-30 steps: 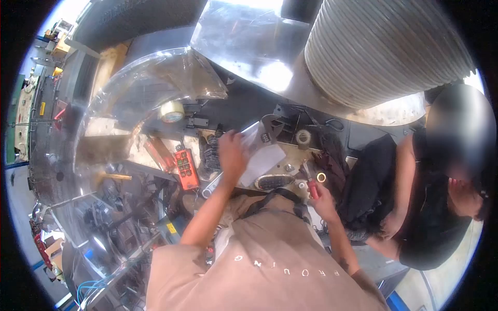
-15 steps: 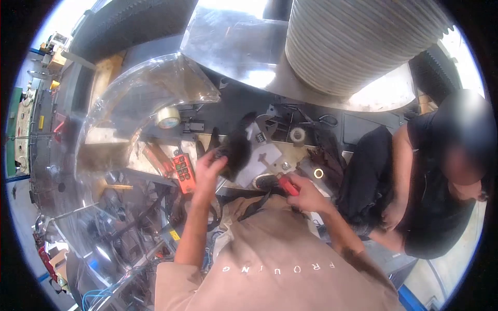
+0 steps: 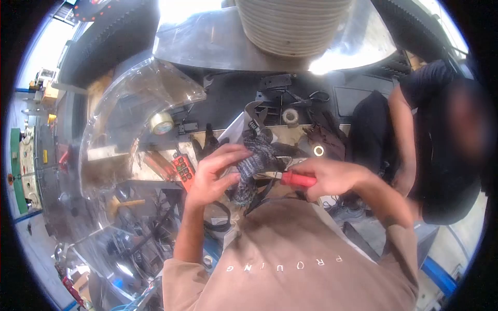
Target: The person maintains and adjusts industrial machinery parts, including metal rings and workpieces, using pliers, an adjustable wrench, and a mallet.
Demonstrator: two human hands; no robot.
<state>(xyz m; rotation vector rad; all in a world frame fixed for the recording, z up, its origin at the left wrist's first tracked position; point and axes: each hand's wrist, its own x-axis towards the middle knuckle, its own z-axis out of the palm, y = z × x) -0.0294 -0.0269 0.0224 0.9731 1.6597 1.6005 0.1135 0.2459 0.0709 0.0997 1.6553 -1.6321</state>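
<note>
My left hand [image 3: 215, 173] is closed on a grey knitted work glove [image 3: 252, 160], which is bunched up in front of my shirt. My right hand [image 3: 332, 177] grips a red-handled tool [image 3: 298, 179]. A thin metal shank runs from its handle toward the glove; its tip is hidden, so its exact kind cannot be told. Just beyond the glove lie an adjustable wrench [image 3: 252, 115] and a white sheet [image 3: 232, 132]. An orange remote control with dark buttons [image 3: 183, 168] lies left of my left hand.
A clear plastic-wrapped curved piece [image 3: 111, 119] stands at left, beside a tape roll [image 3: 162, 123]. Another tape roll [image 3: 290, 116] and scissors [image 3: 317, 96] lie on the bench. A large ribbed cylinder [image 3: 295, 26] rises behind. A person in dark clothes [image 3: 441, 155] sits at right.
My left hand has brought the glove lower and closer to my right hand. The red-handled tool now points left at the glove. The view has shifted, and the cylinder appears higher.
</note>
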